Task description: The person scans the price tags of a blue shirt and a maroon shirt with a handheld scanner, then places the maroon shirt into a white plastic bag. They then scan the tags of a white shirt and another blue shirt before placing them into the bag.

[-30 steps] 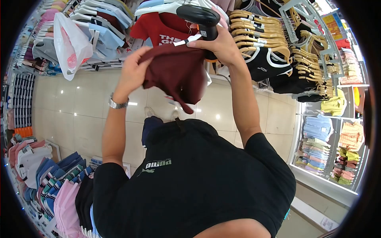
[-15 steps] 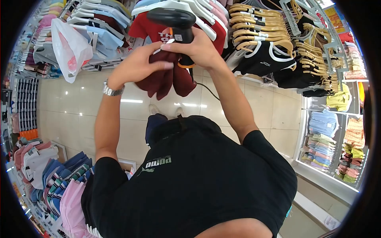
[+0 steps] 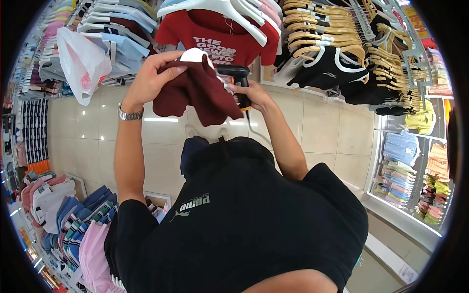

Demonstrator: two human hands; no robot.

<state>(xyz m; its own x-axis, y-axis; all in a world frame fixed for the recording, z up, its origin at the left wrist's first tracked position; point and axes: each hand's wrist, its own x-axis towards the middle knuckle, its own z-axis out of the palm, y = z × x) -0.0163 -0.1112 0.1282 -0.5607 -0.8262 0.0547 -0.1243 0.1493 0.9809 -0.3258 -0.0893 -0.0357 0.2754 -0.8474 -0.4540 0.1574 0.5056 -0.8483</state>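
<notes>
A maroon garment (image 3: 198, 93) is stretched between my two hands, its lower edge hanging in folds. My left hand (image 3: 149, 80), with a metal watch (image 3: 130, 113) on the wrist, pinches its upper left part between thumb and fingers. A white piece (image 3: 195, 55) shows at the garment's top edge. My right hand (image 3: 255, 95) is wrapped around a black barcode scanner (image 3: 235, 72) with orange trim, with its thumb at the garment's right edge. The scanner is partly hidden behind the cloth, and its cable drops below.
Ahead hangs a red T-shirt (image 3: 215, 36) with white print on a white hanger. Black tank tops (image 3: 325, 73) on wooden hangers are to the right. A white plastic bag (image 3: 83, 66) hangs at the left. Folded clothes (image 3: 398, 149) fill shelves at far right; more racks (image 3: 90, 244) stand behind left.
My hands have moved apart, spreading the garment wider. The scanner, raised in front of the red T-shirt before, is now lower and beside the cloth. More of the shirt's print shows.
</notes>
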